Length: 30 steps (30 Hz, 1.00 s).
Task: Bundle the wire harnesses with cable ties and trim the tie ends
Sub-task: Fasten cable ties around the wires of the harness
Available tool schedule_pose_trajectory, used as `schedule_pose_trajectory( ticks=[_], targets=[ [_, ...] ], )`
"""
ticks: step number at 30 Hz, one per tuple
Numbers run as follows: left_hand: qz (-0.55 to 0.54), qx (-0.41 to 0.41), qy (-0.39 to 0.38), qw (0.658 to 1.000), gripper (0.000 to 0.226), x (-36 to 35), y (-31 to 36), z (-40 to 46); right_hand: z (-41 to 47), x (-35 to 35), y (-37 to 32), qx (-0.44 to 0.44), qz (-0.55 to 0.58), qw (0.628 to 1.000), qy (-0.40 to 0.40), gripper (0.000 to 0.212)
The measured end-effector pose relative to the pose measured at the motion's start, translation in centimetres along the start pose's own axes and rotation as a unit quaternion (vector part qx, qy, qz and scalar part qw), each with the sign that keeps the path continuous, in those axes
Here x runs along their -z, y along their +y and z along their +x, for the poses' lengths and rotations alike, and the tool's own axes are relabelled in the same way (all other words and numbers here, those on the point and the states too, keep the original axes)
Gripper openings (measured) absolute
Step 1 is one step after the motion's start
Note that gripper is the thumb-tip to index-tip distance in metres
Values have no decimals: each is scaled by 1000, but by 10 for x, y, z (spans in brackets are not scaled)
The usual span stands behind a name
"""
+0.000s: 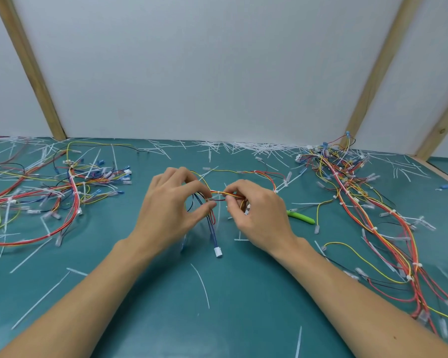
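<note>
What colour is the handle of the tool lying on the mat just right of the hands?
Bright green handle, seen in the head view.

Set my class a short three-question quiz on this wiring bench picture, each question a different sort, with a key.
1. True or false: both hands pinch the same wire bundle.
2. Which lies nearest the right hand? A) green tool B) white connector C) wooden post
3. Fill in: trimmed tie ends lie heaped along the ___ edge of the mat.

Key: 1 true, the left hand and right hand both pinch it; 2 A; 3 far.
</note>
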<state>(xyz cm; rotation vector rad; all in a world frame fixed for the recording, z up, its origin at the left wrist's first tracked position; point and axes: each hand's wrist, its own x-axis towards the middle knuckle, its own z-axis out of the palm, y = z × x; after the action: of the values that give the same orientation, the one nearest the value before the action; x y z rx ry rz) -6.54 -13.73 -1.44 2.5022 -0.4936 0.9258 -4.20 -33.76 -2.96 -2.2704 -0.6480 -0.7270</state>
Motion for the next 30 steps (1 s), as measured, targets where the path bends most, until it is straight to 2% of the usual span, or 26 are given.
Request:
schedule_pose_trajectory(
  ticks=[10,13,15,20,25,30],
  targets=[
    [66,-7,-78,995,21,-3,9,-1,2,-2,7,-37,5,999,-5,5],
    [8,8,-105,994,17,0,5,-2,1,-1,7,-37,8,999,-3,5],
    [-35,22,-122,992,22,5,4,-2,1,-2,7,-36,11,999,-6,5],
    [-130,29,-117,984,24,5,-5,-2,2,-3,5,-29,31,999,-15,6],
    [-238,84,-86,964,33,-1,-6,-2,2,-4,6,-17,54,998,-37,6],
    [-342,159,-76,923,20,1,-2,1,1,-5,5,-12,78,996,-46,8]
  ],
)
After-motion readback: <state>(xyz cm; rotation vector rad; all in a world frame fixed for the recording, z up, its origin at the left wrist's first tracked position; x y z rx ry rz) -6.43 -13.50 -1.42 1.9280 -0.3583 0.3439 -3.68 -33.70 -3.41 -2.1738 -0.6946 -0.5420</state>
